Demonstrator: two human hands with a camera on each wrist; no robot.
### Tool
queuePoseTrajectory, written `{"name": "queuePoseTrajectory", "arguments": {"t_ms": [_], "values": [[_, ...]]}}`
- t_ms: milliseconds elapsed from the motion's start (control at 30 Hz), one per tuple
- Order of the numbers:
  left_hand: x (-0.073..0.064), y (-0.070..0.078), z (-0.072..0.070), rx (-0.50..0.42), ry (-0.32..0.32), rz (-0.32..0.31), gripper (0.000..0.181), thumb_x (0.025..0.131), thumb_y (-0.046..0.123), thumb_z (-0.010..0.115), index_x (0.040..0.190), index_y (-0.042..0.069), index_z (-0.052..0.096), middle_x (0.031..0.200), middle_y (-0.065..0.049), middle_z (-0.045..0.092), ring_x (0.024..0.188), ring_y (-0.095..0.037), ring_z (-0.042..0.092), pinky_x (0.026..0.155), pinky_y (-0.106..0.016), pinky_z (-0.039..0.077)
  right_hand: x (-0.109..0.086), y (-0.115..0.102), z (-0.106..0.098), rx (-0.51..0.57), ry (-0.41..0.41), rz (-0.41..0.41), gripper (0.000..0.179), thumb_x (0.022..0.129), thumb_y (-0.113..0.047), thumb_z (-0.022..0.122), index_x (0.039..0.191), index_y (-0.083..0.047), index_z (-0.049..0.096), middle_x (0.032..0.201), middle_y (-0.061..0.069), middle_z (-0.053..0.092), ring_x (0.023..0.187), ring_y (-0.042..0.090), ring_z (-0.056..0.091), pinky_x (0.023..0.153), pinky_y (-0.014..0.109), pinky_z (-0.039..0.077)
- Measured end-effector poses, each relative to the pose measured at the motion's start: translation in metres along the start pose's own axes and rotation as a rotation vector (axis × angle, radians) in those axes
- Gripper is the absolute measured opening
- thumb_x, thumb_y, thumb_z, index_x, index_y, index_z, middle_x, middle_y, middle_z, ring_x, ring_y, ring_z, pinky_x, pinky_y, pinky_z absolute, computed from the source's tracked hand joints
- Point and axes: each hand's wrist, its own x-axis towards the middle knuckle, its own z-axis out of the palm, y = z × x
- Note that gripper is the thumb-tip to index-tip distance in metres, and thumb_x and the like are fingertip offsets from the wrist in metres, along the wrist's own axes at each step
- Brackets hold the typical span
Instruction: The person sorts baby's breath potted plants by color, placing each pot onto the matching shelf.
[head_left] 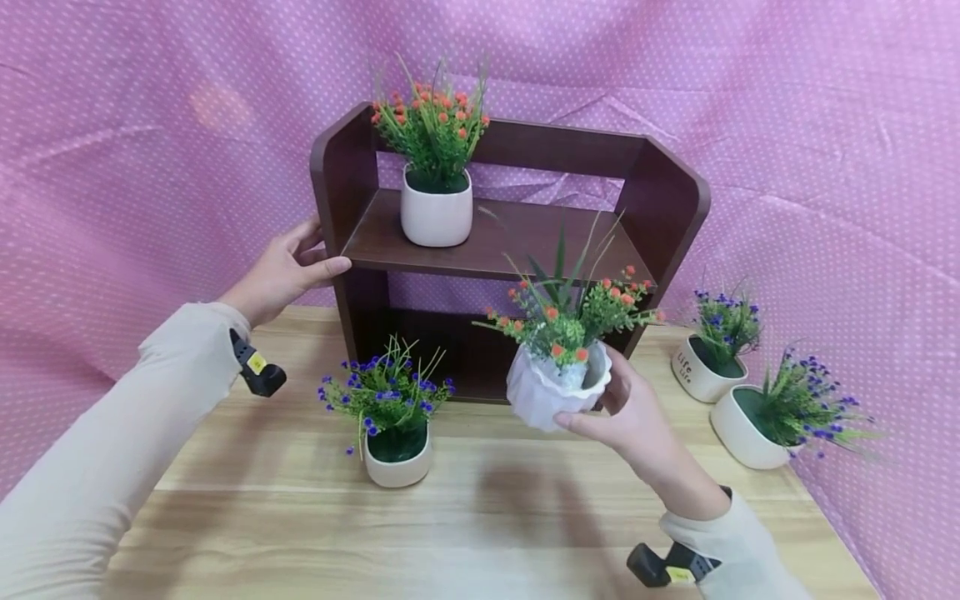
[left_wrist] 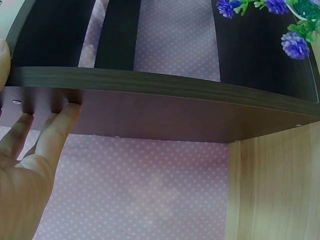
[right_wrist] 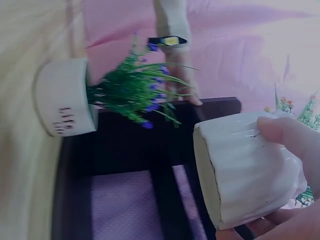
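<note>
In the head view, my left hand (head_left: 273, 271) grips the left side panel of a dark brown two-tier shelf (head_left: 480, 229), thumb at the front edge. The left wrist view has its fingertips against the panel's outer face (left_wrist: 150, 112). My right hand (head_left: 641, 429) holds a white fluted flowerpot (head_left: 536, 400) with orange flowers and long green blades, raised in front of the shelf's right half. The right wrist view shows the pot (right_wrist: 250, 170) tilted, thumb on its wall and fingers beneath; its far side is hidden.
On the upper tier stands a white pot (head_left: 437, 218) of orange flowers. A purple-flowered pot (head_left: 399, 471) sits before the shelf's left half. Two more purple-flowered pots, one lettered (head_left: 701, 375) and one plain (head_left: 742, 437), stand right on the wooden table (head_left: 315, 533). Pink dotted cloth (head_left: 187, 167) hangs behind.
</note>
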Motion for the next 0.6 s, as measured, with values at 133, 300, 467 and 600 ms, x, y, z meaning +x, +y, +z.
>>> {"name": "queuePoseTrajectory", "arguments": {"t_ms": [133, 300, 467, 600], "values": [[0.001, 0.000, -0.002, 0.012, -0.003, -0.004, 0.072, 0.092, 0.017, 0.065, 0.152, 0.030, 0.026, 0.155, -0.006, 0.032, 0.135, -0.030, 0.041, 0.088, -0.018, 0.052, 0.014, -0.011, -0.001, 0.095, 0.004, -0.016, 0.083, 0.073, 0.006, 0.077, 0.145, -0.009, 0.037, 0.130, 0.006, 0.056, 0.117, 0.016, 0.055, 0.096, 0.021, 0.047], [0.001, 0.000, -0.002, 0.023, -0.004, -0.009, 0.073, 0.092, 0.019, 0.065, 0.152, 0.031, 0.025, 0.156, -0.005, 0.030, 0.135, -0.030, 0.041, 0.087, -0.017, 0.052, 0.030, -0.024, -0.003, 0.164, 0.026, -0.024, 0.083, 0.074, 0.010, 0.074, 0.145, -0.008, 0.036, 0.130, 0.007, 0.055, 0.115, 0.017, 0.056, 0.094, 0.022, 0.050], [0.001, -0.001, -0.002, 0.017, 0.006, -0.028, 0.074, 0.092, 0.019, 0.065, 0.153, 0.029, 0.023, 0.156, -0.006, 0.029, 0.135, -0.030, 0.040, 0.086, -0.017, 0.053, 0.044, -0.037, -0.006, 0.159, 0.046, -0.012, 0.084, 0.076, 0.006, 0.075, 0.147, -0.013, 0.035, 0.135, 0.010, 0.052, 0.116, 0.018, 0.056, 0.091, 0.022, 0.052], [0.002, -0.001, -0.001, 0.019, 0.004, -0.034, 0.075, 0.092, 0.020, 0.066, 0.153, 0.031, 0.023, 0.156, -0.007, 0.030, 0.135, -0.030, 0.040, 0.086, -0.017, 0.053, 0.055, -0.047, -0.009, 0.165, 0.060, -0.026, 0.082, 0.077, 0.003, 0.076, 0.147, -0.014, 0.036, 0.136, 0.012, 0.051, 0.114, 0.019, 0.057, 0.091, 0.023, 0.052]]}}
